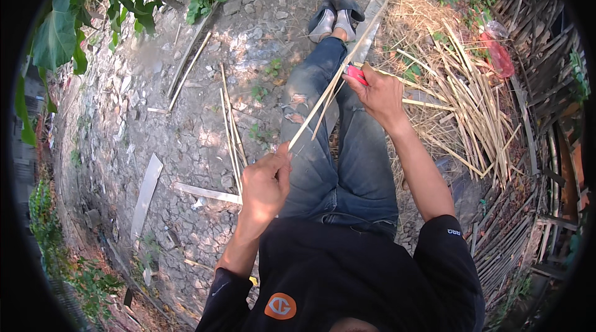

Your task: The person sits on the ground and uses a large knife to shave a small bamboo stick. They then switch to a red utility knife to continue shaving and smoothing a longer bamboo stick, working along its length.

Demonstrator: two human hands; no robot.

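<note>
A long, pale bamboo strip (316, 109) runs slantwise over my outstretched legs. My left hand (267, 181) is closed, pinching the strip's near end above my left thigh. Farther along, my right hand (380, 95) grips a red-handled tool (356, 74) against the strip, near knee height. The tool's working end is too small to make out. A thinner sliver (328, 112) hangs beside the strip below the tool. Beyond my right hand the strip's far part extends past my feet, over a flat board (376, 9).
To the right lies a heap of split strips (475, 105) on straw-like shavings (413, 21). A red plastic bottle (496, 54) is beyond it. On the left are loose strips (228, 124), a flat wood piece (147, 190) and a long plank (188, 62). Leaves (59, 31) overhang the upper left.
</note>
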